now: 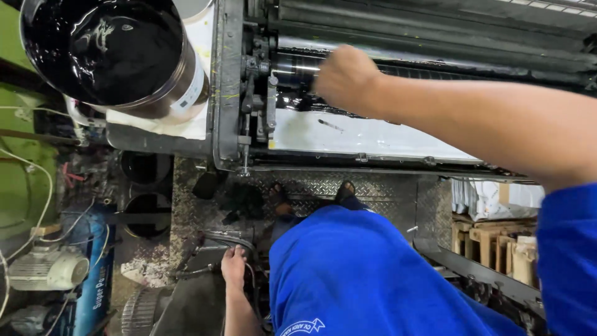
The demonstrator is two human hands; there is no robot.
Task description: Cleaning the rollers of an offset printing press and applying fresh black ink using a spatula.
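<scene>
Head view: two hands, right (346, 78) and left (233, 266); one ink can (112, 56).

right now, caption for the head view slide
Right hand at the press's ink roller, open can of black ink alongside.

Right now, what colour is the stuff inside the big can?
Glossy black, in the can at upper left of the head view.

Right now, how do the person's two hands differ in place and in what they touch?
The right hand is raised and closed, reaching into the press at the dark ink roller; the left hand hangs low, fingers spread, resting on a dark machine part near the floor. The right arm is stretched far forward; the left stays beside the body. Both are bare.
</scene>
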